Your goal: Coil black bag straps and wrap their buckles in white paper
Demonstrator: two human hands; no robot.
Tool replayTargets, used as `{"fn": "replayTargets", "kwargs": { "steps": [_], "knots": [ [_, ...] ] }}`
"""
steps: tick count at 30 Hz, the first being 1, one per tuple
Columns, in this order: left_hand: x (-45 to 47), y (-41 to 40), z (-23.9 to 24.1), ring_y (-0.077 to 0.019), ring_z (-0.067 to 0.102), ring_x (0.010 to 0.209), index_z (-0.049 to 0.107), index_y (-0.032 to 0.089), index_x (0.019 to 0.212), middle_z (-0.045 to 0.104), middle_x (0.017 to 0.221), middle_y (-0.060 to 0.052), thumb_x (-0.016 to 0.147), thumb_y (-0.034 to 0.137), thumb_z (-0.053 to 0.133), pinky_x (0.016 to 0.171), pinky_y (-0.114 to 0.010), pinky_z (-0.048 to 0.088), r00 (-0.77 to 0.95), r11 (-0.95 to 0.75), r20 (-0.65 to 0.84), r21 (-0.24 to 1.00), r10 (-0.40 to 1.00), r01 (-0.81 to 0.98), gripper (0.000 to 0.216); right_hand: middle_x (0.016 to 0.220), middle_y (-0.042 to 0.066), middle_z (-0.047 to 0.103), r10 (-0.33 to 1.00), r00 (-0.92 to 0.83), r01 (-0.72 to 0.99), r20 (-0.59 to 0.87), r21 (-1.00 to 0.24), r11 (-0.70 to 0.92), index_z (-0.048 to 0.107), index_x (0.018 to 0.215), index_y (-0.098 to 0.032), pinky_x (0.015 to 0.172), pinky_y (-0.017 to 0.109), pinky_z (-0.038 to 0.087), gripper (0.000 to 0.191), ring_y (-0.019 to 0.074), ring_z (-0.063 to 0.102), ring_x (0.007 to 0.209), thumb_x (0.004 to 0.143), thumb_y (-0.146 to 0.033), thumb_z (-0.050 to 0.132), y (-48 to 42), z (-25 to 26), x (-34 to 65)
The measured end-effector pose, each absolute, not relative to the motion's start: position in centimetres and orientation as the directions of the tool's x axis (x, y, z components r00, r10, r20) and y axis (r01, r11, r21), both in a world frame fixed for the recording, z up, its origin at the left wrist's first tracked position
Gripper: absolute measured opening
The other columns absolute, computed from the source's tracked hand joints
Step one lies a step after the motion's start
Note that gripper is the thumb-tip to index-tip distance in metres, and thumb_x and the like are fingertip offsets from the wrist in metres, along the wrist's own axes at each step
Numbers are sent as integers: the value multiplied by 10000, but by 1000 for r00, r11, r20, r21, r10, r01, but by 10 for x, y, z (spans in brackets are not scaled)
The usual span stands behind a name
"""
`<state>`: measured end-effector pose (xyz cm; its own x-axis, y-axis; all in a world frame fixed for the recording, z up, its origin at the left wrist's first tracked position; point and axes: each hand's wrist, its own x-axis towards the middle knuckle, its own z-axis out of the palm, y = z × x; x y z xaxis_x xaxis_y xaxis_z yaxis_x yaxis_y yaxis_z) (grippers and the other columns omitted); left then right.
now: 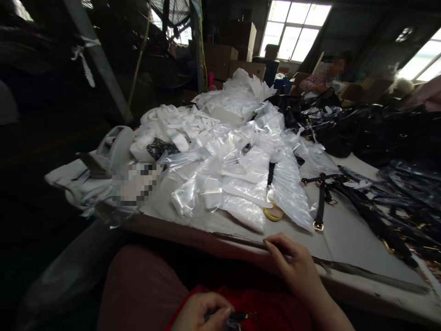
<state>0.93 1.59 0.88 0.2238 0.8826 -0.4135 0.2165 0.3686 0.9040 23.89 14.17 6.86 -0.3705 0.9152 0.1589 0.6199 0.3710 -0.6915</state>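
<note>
Low in front of my lap, my left hand point(203, 313) is closed around a folded black strap point(237, 316) with small gold metal parts. Most of that strap is hidden by the fingers and the bottom of the view. My right hand point(294, 259) is at the table's front edge, thumb and fingers pressed together in a pinch. Whatever is between them, if anything, is too small or hidden to tell. Just beyond it lie a yellow tape roll point(274, 212) and clear plastic bags point(237, 184). A black strap with a gold buckle point(319, 207) lies to its right.
White strips point(182, 124) and more plastic are heaped at the back of the table point(193, 230). Black straps point(396, 211) and dark bags point(365, 128) cover the right side. A grey tape dispenser point(115, 149) stands left. Another person point(319, 80) sits beyond, near cardboard boxes point(220, 59).
</note>
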Motion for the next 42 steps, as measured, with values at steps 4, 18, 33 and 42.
{"fn": "replayTargets", "kwargs": {
  "steps": [4, 18, 33, 42],
  "knots": [
    [13, 12, 10, -170, 609, 687, 767, 137, 881, 726, 770, -67, 807, 638, 546, 644, -235, 450, 188, 356, -403, 903, 896, 240, 553, 1070, 104, 695, 814, -440, 695, 379, -431, 576, 649, 1106, -189, 891, 377, 465, 279, 251, 627, 999, 980, -275, 415, 184, 68, 209],
    [8, 0, 9, -176, 651, 757, 760, 78, 982, 747, 892, -133, 795, 600, 567, 662, -218, 452, 162, 377, -394, 918, 905, 124, 586, 995, 98, 686, 734, -542, 768, 411, -115, 631, 750, 1026, -201, 840, 414, 497, 385, 271, 601, 914, 966, -403, 427, 244, 44, 176],
    [9, 2, 1, -188, 676, 829, 747, 136, 1040, 757, 947, -88, 841, 488, 571, 718, -232, 489, 167, 411, -430, 901, 887, 137, 440, 971, 22, 723, 861, -431, 755, 269, -416, 507, 782, 922, -260, 715, 321, 523, 348, 211, 689, 819, 847, -515, 557, 245, 45, 177],
    [7, 5, 4, -187, 672, 804, 756, 121, 1012, 757, 923, -107, 830, 461, 578, 678, -222, 470, 144, 411, -429, 901, 892, 143, 425, 999, 19, 722, 883, -448, 758, 140, -464, 459, 780, 921, -286, 744, 332, 523, 327, 230, 687, 876, 873, -488, 528, 253, 47, 180]
  ]
}}
